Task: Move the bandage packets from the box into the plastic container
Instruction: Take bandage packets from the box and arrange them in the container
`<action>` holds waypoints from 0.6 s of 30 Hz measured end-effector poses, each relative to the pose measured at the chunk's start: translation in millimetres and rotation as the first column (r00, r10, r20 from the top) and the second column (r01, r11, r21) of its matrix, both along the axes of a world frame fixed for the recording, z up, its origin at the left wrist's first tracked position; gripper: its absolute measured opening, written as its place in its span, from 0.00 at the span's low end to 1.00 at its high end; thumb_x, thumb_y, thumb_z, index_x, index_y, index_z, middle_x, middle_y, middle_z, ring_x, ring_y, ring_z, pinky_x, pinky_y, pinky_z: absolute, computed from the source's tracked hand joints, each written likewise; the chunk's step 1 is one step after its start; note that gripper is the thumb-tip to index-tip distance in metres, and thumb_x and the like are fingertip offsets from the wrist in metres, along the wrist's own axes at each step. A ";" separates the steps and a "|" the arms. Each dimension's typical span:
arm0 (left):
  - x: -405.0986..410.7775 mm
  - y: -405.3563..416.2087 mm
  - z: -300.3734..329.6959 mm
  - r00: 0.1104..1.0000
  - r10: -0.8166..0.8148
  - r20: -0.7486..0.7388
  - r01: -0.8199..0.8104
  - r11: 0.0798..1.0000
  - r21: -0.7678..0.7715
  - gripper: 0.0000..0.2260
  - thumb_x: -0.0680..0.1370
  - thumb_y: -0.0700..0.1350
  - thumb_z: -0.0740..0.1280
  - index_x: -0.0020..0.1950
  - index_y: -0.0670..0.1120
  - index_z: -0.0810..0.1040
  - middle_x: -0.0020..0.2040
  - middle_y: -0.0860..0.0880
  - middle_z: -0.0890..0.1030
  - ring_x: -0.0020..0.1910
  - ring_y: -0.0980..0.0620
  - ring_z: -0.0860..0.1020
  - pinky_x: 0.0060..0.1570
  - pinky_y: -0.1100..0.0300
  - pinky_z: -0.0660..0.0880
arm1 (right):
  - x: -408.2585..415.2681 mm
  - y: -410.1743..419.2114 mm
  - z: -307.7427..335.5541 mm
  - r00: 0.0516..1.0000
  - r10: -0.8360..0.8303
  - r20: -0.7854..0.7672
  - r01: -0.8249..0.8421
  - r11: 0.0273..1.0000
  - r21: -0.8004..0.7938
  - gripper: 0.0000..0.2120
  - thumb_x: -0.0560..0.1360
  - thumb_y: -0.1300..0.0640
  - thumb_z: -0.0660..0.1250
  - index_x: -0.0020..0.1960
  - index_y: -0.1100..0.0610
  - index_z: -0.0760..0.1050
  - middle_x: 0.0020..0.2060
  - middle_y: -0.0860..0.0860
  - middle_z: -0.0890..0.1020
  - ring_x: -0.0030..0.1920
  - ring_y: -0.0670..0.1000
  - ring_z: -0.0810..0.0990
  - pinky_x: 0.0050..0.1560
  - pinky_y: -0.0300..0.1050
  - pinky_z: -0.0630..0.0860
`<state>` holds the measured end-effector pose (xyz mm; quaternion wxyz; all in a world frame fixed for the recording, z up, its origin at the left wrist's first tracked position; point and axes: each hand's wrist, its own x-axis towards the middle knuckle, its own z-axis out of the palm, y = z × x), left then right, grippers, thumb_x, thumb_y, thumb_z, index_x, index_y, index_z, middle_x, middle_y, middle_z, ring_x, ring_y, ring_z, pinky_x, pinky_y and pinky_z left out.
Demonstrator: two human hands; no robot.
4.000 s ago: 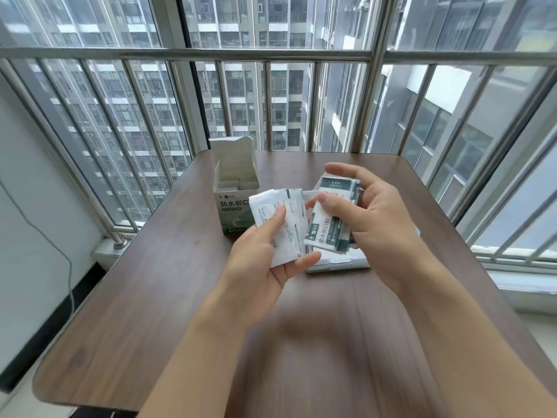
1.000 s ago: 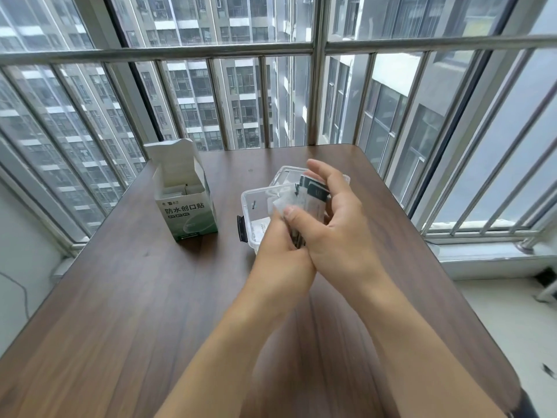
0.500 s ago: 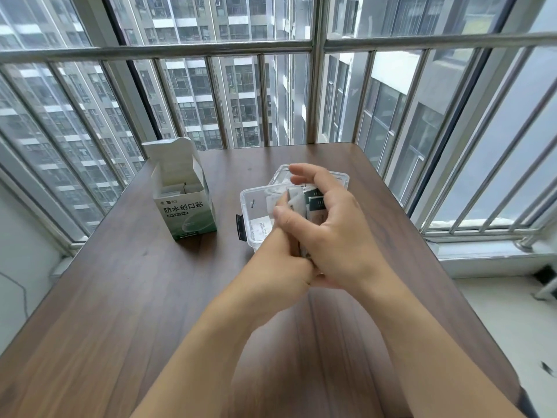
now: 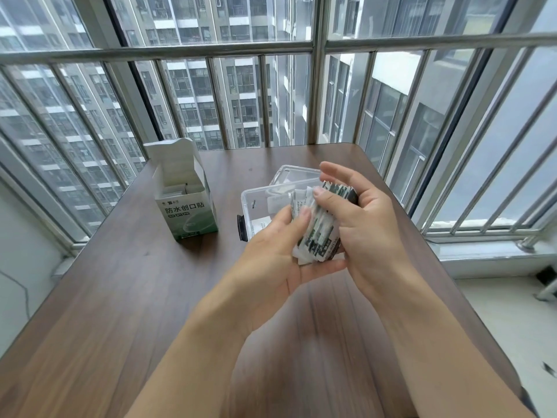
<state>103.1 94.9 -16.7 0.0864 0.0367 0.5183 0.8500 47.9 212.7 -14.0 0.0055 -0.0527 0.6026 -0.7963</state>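
Bare table (image 4: 126, 297) lies between box (image 4: 188, 203) and container (image 4: 256, 200), near the railing (image 4: 211, 49).

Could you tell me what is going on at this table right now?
A person is moving bandage packets out of a cardboard box into a clear plastic container. Both hands, left hand and right hand, grip one bunched stack of packets above the table, just in front of the open container. The box stands open to the left, with something pale inside.
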 end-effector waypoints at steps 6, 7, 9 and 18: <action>-0.2 9.8 -6.4 0.993 0.082 -0.082 -0.088 0.993 -0.080 0.16 0.86 0.40 0.56 0.72 0.48 0.72 0.64 0.47 0.82 0.63 0.49 0.81 0.57 0.51 0.81 | 1.6 -5.0 2.7 0.987 -0.032 -0.160 0.062 0.980 0.187 0.14 0.73 0.62 0.76 0.58 0.52 0.82 0.41 0.49 0.85 0.40 0.48 0.85 0.41 0.43 0.82; -0.2 9.9 -6.4 0.994 0.083 -0.071 -0.088 0.994 -0.060 0.15 0.86 0.41 0.56 0.72 0.47 0.73 0.64 0.47 0.82 0.62 0.50 0.81 0.55 0.51 0.81 | 0.6 -5.2 3.1 0.983 -0.042 -0.179 0.081 0.973 0.217 0.12 0.75 0.61 0.74 0.57 0.52 0.83 0.39 0.50 0.85 0.39 0.47 0.84 0.41 0.43 0.81; 0.5 8.1 -3.3 0.998 0.069 -0.001 -0.069 0.997 0.042 0.15 0.86 0.44 0.56 0.71 0.45 0.74 0.62 0.44 0.83 0.58 0.49 0.83 0.53 0.51 0.82 | -1.3 -4.8 4.2 0.973 -0.051 -0.227 0.113 0.956 0.269 0.10 0.77 0.60 0.71 0.57 0.52 0.83 0.41 0.52 0.86 0.39 0.51 0.83 0.44 0.48 0.82; -1.5 2.3 2.8 0.997 0.012 0.070 -0.028 0.973 0.227 0.17 0.82 0.45 0.62 0.70 0.43 0.75 0.63 0.40 0.82 0.59 0.45 0.82 0.52 0.49 0.82 | -5.4 -5.3 27.3 0.887 0.002 -0.461 0.181 0.919 0.351 0.12 0.79 0.59 0.69 0.62 0.53 0.81 0.53 0.45 0.85 0.49 0.52 0.85 0.53 0.51 0.82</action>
